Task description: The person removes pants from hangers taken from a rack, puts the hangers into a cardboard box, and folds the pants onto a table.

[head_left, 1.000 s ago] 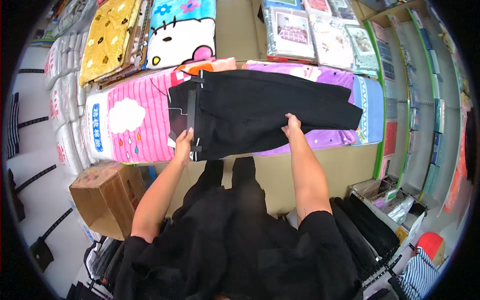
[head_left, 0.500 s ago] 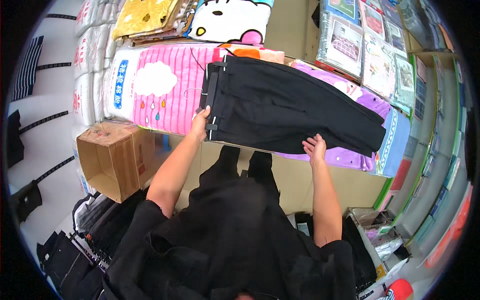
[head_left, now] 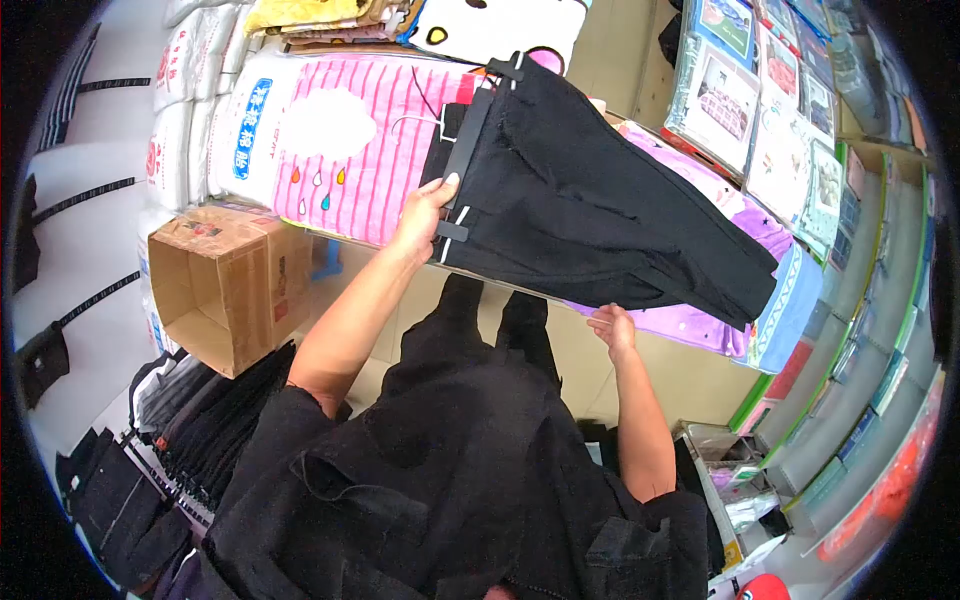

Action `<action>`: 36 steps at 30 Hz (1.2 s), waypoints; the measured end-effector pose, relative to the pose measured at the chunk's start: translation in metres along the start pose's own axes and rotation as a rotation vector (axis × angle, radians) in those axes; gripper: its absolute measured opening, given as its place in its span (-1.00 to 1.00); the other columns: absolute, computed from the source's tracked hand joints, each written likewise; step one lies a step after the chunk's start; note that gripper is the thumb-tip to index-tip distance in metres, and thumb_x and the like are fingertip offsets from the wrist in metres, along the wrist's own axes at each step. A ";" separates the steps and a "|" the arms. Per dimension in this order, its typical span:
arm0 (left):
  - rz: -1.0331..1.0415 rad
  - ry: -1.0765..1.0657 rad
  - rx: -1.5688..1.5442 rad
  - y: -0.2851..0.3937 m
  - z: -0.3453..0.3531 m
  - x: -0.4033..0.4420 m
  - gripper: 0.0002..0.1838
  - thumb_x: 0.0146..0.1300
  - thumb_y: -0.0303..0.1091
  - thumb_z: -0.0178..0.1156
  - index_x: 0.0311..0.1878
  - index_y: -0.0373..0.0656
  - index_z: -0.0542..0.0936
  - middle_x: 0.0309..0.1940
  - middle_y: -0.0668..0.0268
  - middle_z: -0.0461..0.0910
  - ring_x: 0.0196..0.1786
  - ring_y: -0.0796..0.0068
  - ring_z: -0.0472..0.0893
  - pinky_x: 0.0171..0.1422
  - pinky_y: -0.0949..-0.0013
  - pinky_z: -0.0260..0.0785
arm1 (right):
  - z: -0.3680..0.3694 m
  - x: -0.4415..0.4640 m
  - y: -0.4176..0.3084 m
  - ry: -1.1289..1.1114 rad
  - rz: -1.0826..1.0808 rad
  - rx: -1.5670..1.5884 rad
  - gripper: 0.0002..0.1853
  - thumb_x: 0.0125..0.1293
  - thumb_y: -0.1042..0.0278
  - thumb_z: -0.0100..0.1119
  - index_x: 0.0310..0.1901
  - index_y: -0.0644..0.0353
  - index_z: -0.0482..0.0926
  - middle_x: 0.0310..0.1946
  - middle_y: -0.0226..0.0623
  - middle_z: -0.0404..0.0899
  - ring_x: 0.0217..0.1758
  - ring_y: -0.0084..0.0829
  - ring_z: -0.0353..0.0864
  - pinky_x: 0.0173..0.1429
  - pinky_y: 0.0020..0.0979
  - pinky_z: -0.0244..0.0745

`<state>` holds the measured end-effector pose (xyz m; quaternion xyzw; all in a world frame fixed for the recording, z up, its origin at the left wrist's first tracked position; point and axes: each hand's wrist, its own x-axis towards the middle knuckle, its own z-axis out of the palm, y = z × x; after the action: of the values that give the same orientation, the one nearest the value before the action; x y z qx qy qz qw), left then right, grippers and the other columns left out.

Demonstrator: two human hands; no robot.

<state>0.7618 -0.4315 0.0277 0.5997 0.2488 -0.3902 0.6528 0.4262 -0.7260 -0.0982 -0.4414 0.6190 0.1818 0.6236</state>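
Black trousers [head_left: 600,190] hang from the clips of a dark hanger [head_left: 470,150] and lie across the folded bedding. My left hand [head_left: 425,215] is closed round the hanger bar near its lower clip. Just below the lower edge of the trousers is my right hand [head_left: 612,328], its fingers curled and partly apart, nothing visible in them. Under the trousers are a pink striped bundle [head_left: 385,170] with a white cloud and a purple one [head_left: 670,325]. The white hook of the hanger points left over the pink bundle.
An open cardboard box [head_left: 235,285] stands at the left below the bedding. Dark clothes [head_left: 215,430] hang on a rack at the lower left. Packaged bedding sets [head_left: 725,100] lie at the upper right, beside shelves. A crate [head_left: 735,480] with plastic packets is at the lower right.
My left hand has raised and tilted the hanger, lifting the waist end of the trousers. My right hand has come off the fabric and moved down. The view has shifted to the right.
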 end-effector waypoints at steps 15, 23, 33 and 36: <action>-0.059 0.184 0.006 -0.130 -0.127 0.123 -0.44 0.46 0.01 0.27 0.37 -0.16 0.56 -0.02 0.29 0.72 -0.02 0.33 0.68 0.07 0.14 0.56 | 0.048 -0.030 -0.013 -0.092 -0.180 -0.312 -0.74 0.54 0.18 0.00 -0.07 0.15 0.63 -0.22 -0.26 0.75 -0.26 -0.40 0.76 -0.17 -0.39 0.54; 0.651 0.442 0.644 -0.161 -0.090 0.091 -0.58 0.44 -0.18 0.28 0.25 -0.21 0.62 0.11 0.05 0.70 0.15 0.19 0.71 0.25 0.26 0.50 | 0.143 -0.006 -0.073 -0.359 -0.457 -0.610 -0.89 0.50 0.38 0.15 -0.12 0.17 0.64 -0.27 -0.36 0.74 -0.29 -0.53 0.72 -0.27 -0.50 0.53; 0.883 0.307 0.691 -0.174 -0.081 0.053 -0.56 0.40 -0.43 0.28 0.33 -0.18 0.56 0.34 0.10 0.56 0.39 0.11 0.55 0.48 0.19 0.41 | 0.307 0.002 -0.237 -0.082 -0.581 -0.677 -0.36 0.47 -0.31 0.15 -0.35 0.26 0.62 -0.49 -0.28 0.65 -0.51 -0.48 0.62 -0.38 -0.43 0.51; 0.933 0.306 0.724 -0.175 -0.084 0.052 -0.56 0.37 -0.41 0.29 0.31 -0.16 0.57 0.31 0.13 0.58 0.35 0.13 0.58 0.44 0.19 0.45 | 0.313 0.005 -0.243 -0.007 -0.645 -0.822 -0.30 0.39 -0.34 0.21 -0.57 0.25 0.56 -0.60 -0.28 0.57 -0.56 -0.48 0.55 -0.39 -0.38 0.47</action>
<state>0.6620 -0.3561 -0.1293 0.8786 -0.0977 -0.0320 0.4663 0.8065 -0.6175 -0.0725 -0.8174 0.3269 0.2098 0.4254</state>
